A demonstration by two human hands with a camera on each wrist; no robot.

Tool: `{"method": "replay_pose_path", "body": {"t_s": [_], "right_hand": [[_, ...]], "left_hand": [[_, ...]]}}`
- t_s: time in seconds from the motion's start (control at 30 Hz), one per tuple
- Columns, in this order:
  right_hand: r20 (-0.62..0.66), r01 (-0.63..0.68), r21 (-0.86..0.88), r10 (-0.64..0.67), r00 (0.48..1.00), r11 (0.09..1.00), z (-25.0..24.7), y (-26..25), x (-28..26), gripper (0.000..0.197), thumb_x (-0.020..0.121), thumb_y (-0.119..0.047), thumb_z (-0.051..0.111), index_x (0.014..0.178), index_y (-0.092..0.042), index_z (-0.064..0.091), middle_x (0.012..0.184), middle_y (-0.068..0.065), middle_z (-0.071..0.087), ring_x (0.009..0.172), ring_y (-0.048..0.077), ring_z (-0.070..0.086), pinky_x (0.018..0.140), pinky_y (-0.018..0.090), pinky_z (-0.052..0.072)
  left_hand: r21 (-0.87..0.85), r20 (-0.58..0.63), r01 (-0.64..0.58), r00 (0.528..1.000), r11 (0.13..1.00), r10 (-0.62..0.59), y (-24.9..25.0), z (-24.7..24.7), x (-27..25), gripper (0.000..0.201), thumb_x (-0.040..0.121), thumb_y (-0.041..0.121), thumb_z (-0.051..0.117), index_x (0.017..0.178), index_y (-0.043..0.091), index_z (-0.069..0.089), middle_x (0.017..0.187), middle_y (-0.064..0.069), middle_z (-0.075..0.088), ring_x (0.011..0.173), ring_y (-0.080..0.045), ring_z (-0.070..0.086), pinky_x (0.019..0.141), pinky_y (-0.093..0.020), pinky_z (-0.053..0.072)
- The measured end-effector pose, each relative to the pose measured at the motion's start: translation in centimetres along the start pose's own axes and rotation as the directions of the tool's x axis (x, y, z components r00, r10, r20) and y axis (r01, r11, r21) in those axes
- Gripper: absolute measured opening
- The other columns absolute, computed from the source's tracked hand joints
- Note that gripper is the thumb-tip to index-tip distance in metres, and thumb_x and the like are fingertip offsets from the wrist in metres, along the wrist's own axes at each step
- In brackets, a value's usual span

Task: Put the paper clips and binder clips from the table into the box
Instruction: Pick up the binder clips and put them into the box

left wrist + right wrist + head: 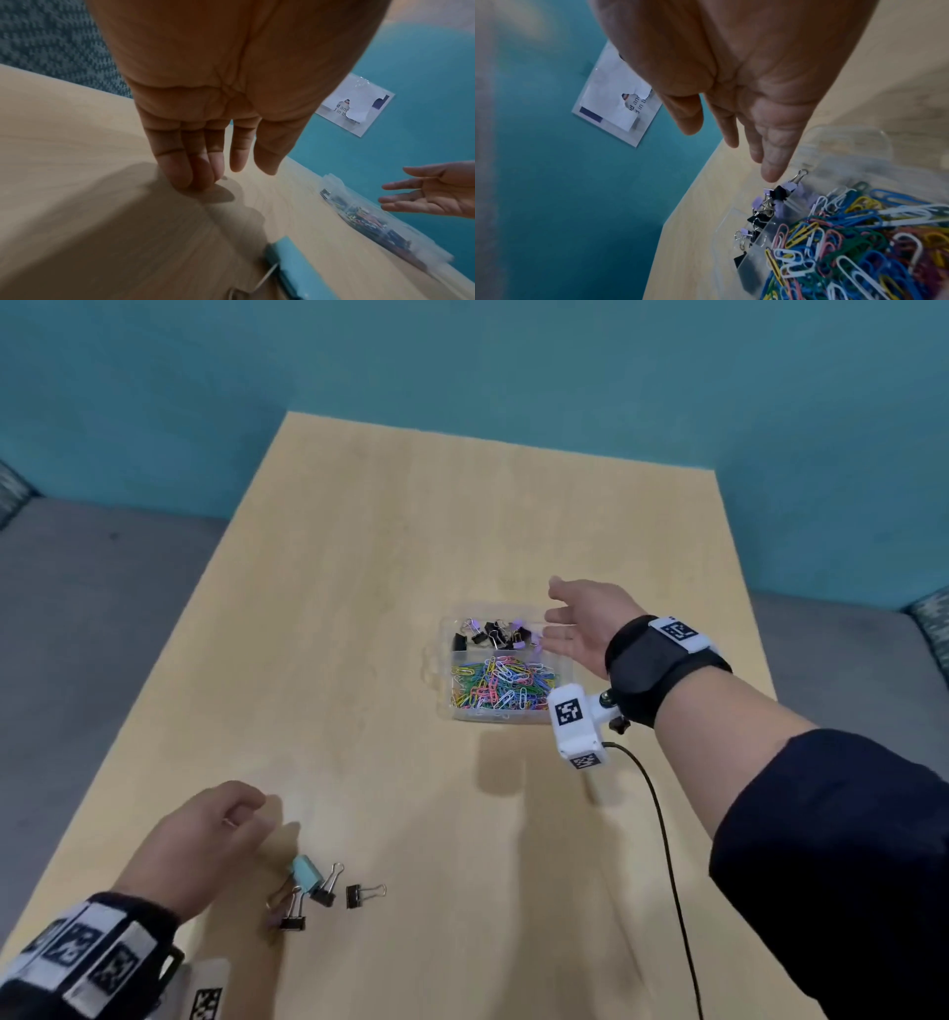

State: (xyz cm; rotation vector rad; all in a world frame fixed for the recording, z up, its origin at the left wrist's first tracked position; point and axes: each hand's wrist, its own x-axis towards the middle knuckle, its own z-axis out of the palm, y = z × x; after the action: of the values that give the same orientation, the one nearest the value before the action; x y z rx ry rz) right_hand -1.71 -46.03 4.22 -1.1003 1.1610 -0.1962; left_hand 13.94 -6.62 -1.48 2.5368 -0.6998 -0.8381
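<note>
A clear plastic box (444, 670) stands mid-table. Its far compartment holds black and purple binder clips (493, 634), its near one coloured paper clips (500, 685). My right hand (557, 616) hovers over the box's right side, fingers straight and empty; the right wrist view shows its fingertips (770, 172) just above the boxed binder clips (775, 194). Near the front edge lie a light blue binder clip (304, 873) and three black ones (359, 895). My left hand (241, 814) is just left of them, fingertips (180, 178) touching the table and holding nothing I can make out.
The wooden table (411, 531) ends at a teal wall behind, with grey floor on both sides. A black cable (662, 839) trails from my right wrist camera across the table's right part. A paper sign (357, 105) hangs on the wall.
</note>
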Motion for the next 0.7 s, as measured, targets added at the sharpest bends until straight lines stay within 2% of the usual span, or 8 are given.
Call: {"method": "replay_pose_path", "body": {"t_s": [0.03,0.1,0.17,0.23,0.33,0.4,0.57,0.7], "right_hand": [[-0.012,0.028,-0.040,-0.029,1.000,0.999,0.0,0.2,-0.7,0.037,0.096,-0.031,0.055,0.125,-0.009,0.050,0.120,0.017,0.051,0.107,0.033,0.054,0.094,0.043,0.050],[-0.051,0.133,-0.144,-0.141,0.989,0.981,0.3,1.3,-2.4,0.015,0.094,-0.025,0.057,0.104,-0.014,0.058,0.105,0.011,0.056,0.094,0.027,0.057,0.084,0.039,0.053],[-0.035,0.253,-0.314,-0.277,0.960,0.915,0.9,3.3,-4.3,0.008,0.088,-0.022,0.059,0.095,-0.019,0.062,0.093,0.004,0.061,0.083,0.023,0.058,0.074,0.038,0.052],[0.098,0.343,-0.551,-0.349,0.932,0.761,2.2,6.4,-6.6,0.018,0.087,-0.021,0.060,0.105,-0.020,0.064,0.095,-0.001,0.064,0.085,0.020,0.059,0.078,0.034,0.050],[0.369,0.450,-0.767,-0.259,0.893,0.457,5.0,11.8,-10.7,0.030,0.087,-0.020,0.057,0.117,-0.021,0.060,0.104,-0.001,0.061,0.093,0.019,0.059,0.083,0.032,0.047],[0.499,0.535,-0.785,-0.191,0.845,0.312,6.9,15.0,-12.6,0.034,0.087,-0.023,0.056,0.121,-0.022,0.056,0.108,0.001,0.059,0.098,0.023,0.058,0.085,0.035,0.047],[0.638,0.662,-0.724,-0.179,0.749,0.193,11.4,19.7,-14.8,0.033,0.090,-0.030,0.055,0.121,-0.020,0.051,0.116,0.003,0.051,0.107,0.024,0.047,0.089,0.037,0.044],[0.620,0.649,-0.754,-0.218,0.753,0.099,14.4,20.5,-15.0,0.025,0.088,-0.033,0.058,0.106,-0.017,0.053,0.108,0.004,0.050,0.102,0.026,0.044,0.082,0.039,0.045]], "left_hand": [[-0.004,0.005,-0.003,1.000,1.000,0.003,0.0,0.2,-0.2,0.014,0.084,0.024,0.066,0.098,0.023,0.063,0.083,0.006,0.064,0.079,-0.011,0.059,0.070,-0.034,0.045],[-0.010,0.017,-0.009,1.000,1.000,0.009,0.2,0.4,-0.4,0.015,0.084,0.024,0.067,0.099,0.023,0.063,0.084,0.006,0.064,0.080,-0.011,0.059,0.071,-0.034,0.046],[-0.008,0.032,-0.025,0.999,1.000,0.026,0.4,0.6,-0.7,0.018,0.083,0.024,0.066,0.101,0.023,0.063,0.086,0.007,0.063,0.082,-0.010,0.059,0.073,-0.031,0.046],[0.009,0.052,-0.047,0.998,0.999,0.047,0.7,0.8,-1.1,0.020,0.082,0.027,0.066,0.101,0.026,0.062,0.088,0.009,0.062,0.083,-0.006,0.057,0.071,-0.026,0.043],[0.072,0.065,-0.053,0.997,0.996,0.049,1.1,1.2,-1.6,0.021,0.079,0.034,0.067,0.098,0.029,0.059,0.091,0.011,0.058,0.082,-0.003,0.055,0.066,-0.023,0.041],[0.149,0.084,-0.051,0.996,0.988,0.039,1.1,1.6,-1.9,0.026,0.075,0.041,0.069,0.094,0.029,0.056,0.091,0.010,0.054,0.079,-0.004,0.053,0.065,-0.024,0.041],[0.185,0.121,-0.119,0.988,0.976,0.098,0.8,2.5,-2.9,0.035,0.070,0.041,0.073,0.097,0.034,0.051,0.091,0.012,0.048,0.077,-0.004,0.053,0.063,-0.023,0.041],[0.219,0.103,-0.171,0.983,0.961,0.152,0.9,3.5,-3.2,0.025,0.076,0.033,0.071,0.092,0.026,0.053,0.086,0.008,0.046,0.070,-0.009,0.052,0.056,-0.025,0.043]]}}
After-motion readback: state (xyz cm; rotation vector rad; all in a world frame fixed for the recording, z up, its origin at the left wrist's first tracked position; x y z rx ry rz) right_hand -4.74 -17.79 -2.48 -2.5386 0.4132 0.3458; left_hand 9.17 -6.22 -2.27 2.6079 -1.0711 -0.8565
